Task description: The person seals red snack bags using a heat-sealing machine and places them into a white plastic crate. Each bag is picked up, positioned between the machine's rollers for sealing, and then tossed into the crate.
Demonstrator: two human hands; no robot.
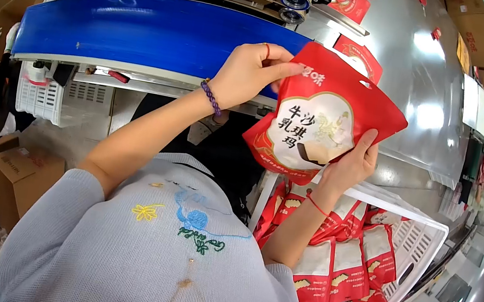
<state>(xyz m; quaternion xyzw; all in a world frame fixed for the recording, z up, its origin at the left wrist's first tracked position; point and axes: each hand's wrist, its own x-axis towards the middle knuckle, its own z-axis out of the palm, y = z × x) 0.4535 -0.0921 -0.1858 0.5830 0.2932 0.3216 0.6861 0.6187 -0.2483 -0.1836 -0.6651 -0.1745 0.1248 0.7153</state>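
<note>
A large red snack pouch with a white label and dark Chinese characters is held up in front of my body. My left hand, with a purple beaded bracelet at the wrist, pinches the pouch's upper left edge. On the lower right edge, my right hand grips it with the thumb on the front; its other fingers are partly hidden behind. Below my right forearm stands a white plastic crate holding several similar red pouches.
A machine with a blue panel and rollers runs along the front left. Further red pouches lie on the shiny metal table. Cardboard boxes stand at left, near another person's gloved hand.
</note>
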